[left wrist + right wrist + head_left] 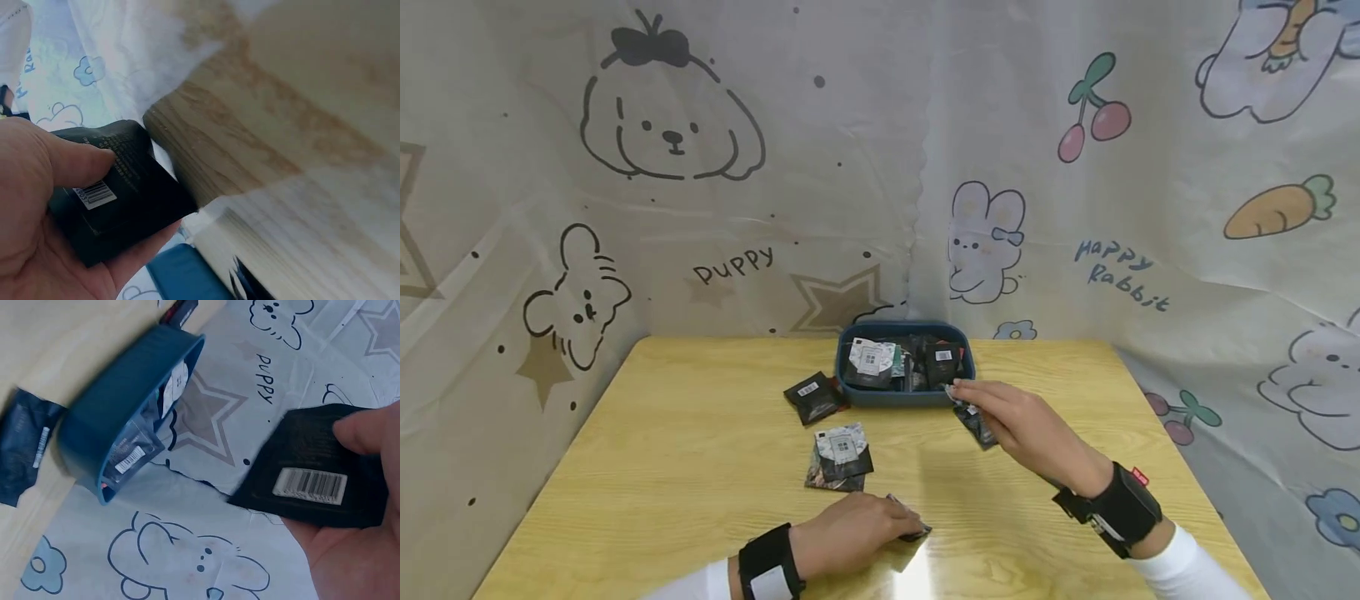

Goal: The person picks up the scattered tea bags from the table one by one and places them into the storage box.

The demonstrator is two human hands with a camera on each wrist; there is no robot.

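In the left wrist view, my left hand (pixel 853 533) pinches a black sachet (pixel 140 209) with a barcode label, thumb on top and fingers below. It is low over the front middle of the table. My right hand (pixel 1037 433) is at the right front corner of a dark blue bin (pixel 898 400). Between its thumb and fingers it grips another black barcoded sachet (pixel 269 462), mostly hidden by the hand in the head view. A further black sachet (pixel 25 450) lies on the table beside the bin, partly below the right hand. Several black and white sachets (pixel 871 358) fill the bin.
Left of the bin lies a black sachet (pixel 815 400) with something red at its edge. Nearer the front, white-and-black sachets (pixel 842 450) overlap on the wooden table (pixel 700 467). A printed cloth (pixel 850 167) hangs close behind the bin.
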